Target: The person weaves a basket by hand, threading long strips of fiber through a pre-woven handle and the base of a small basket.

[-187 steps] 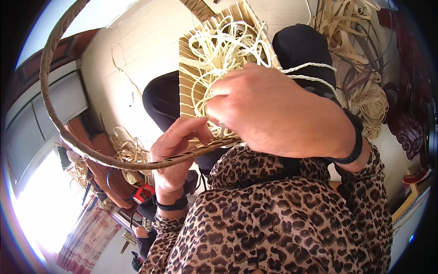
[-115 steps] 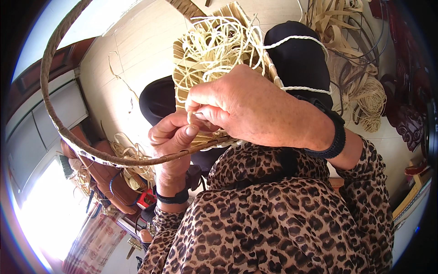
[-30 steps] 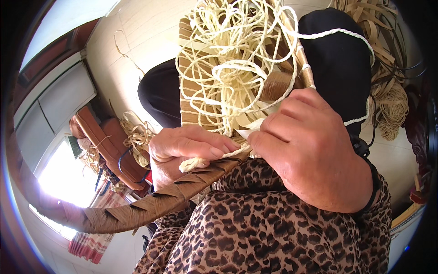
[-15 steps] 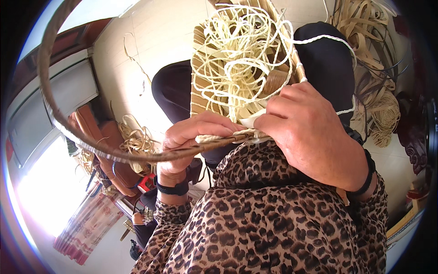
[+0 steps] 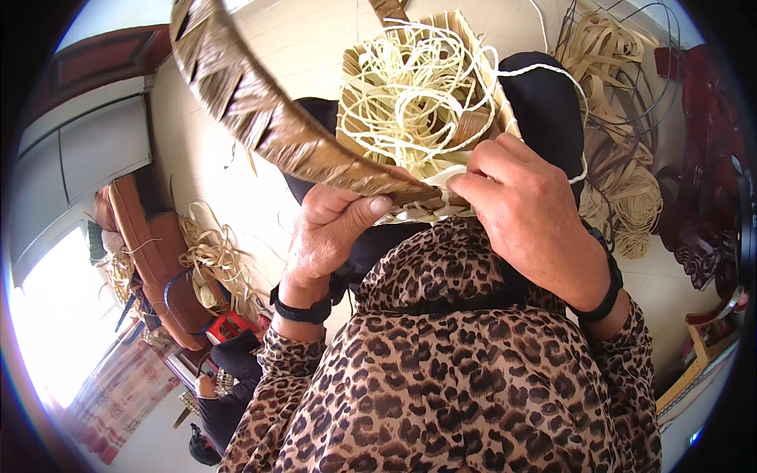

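Observation:
On my lap rests a woven straw basket (image 5: 348, 87), filled with a loose tangle of pale twisted cord (image 5: 410, 98). A broad brown braided strap (image 5: 260, 106) arches up from its near rim toward the upper left. My left hand (image 5: 335, 225) is closed on the strap near its lower end, thumb on the near side, the other fingers partly hidden behind it. At the near right corner, my right hand (image 5: 528, 213) pinches a pale flat strip (image 5: 448, 175) beside the strap's end. One length of cord runs from the basket over my right knee.
Bundles of tan flat strips (image 5: 603, 55) and a coil of pale cord (image 5: 631, 201) lie on the floor at right, by dark red carved furniture (image 5: 702, 173). At left are more loose strips (image 5: 209, 252), a brown seat (image 5: 154, 260) and a red stool (image 5: 230, 325).
The strap has turned from edge-on to show its broad woven face, swinging rightward. My left hand has rotated, its thumb now on the near side. My right hand stays at the corner.

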Motion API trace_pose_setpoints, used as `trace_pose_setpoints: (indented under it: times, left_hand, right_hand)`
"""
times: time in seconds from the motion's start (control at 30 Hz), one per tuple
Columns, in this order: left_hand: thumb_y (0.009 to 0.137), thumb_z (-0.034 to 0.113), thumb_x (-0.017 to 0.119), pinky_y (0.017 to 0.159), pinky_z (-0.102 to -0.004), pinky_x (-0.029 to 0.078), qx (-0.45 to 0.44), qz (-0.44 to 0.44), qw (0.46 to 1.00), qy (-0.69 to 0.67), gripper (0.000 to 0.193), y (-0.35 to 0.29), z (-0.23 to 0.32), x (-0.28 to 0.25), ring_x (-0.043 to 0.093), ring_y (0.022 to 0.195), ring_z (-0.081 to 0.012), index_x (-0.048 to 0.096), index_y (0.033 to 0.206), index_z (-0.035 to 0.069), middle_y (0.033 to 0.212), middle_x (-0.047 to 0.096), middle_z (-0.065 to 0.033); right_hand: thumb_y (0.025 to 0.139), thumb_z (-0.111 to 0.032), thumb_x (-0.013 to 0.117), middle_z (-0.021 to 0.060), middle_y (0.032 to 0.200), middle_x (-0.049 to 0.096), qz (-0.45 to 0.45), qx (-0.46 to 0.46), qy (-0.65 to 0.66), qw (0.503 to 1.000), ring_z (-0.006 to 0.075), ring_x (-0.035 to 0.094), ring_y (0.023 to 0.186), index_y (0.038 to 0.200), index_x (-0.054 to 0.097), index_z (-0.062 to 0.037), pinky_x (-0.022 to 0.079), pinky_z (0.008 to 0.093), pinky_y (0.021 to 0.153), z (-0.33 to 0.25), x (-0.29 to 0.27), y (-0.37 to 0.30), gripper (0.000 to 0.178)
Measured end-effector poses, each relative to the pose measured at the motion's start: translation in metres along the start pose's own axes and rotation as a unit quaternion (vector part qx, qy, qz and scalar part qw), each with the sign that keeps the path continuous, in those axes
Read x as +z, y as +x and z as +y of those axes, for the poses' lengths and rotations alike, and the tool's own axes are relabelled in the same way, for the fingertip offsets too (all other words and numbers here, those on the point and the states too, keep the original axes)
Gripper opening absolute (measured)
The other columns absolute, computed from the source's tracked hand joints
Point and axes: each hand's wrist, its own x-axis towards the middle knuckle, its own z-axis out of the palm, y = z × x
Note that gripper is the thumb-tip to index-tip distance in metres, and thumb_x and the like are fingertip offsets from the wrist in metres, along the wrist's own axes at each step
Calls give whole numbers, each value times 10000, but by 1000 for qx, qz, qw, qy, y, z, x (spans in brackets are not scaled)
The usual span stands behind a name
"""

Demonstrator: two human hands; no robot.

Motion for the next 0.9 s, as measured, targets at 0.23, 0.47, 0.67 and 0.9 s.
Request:
trace_pose_setpoints:
  times: [0.23,0.47,0.67,0.9]
  left_hand:
    - [817,96,554,527,-255,373,80,57,990,96,148,13,-5,8,431,580,-94,561,799,-51,638,516,-43]
    - [851,100,494,528,-264,380,130,44,979,151,143,26,-9,19,423,571,-111,536,857,-36,622,487,-54]
    - [861,127,494,550,-243,390,99,-3,990,97,192,36,-6,16,425,612,-79,555,951,-32,654,499,-15]
    - [819,158,567,641,-231,409,72,-65,995,-28,207,46,-6,12,495,700,-86,592,888,-36,767,579,-21]
  right_hand:
    - [629,18,559,58,756,509,-26,-2,-42,999,221,520,735,767,598,-22,443,306,620,11,1,10,149]
    - [761,23,464,152,885,571,-39,-29,198,979,276,560,775,1002,518,19,448,329,740,30,-6,35,246]
    - [793,10,446,78,814,583,-82,39,390,916,145,541,735,984,523,12,432,272,694,45,7,41,206]
    - [796,-21,486,33,760,564,-162,35,354,920,104,508,709,929,531,-1,423,238,680,52,-9,50,142]
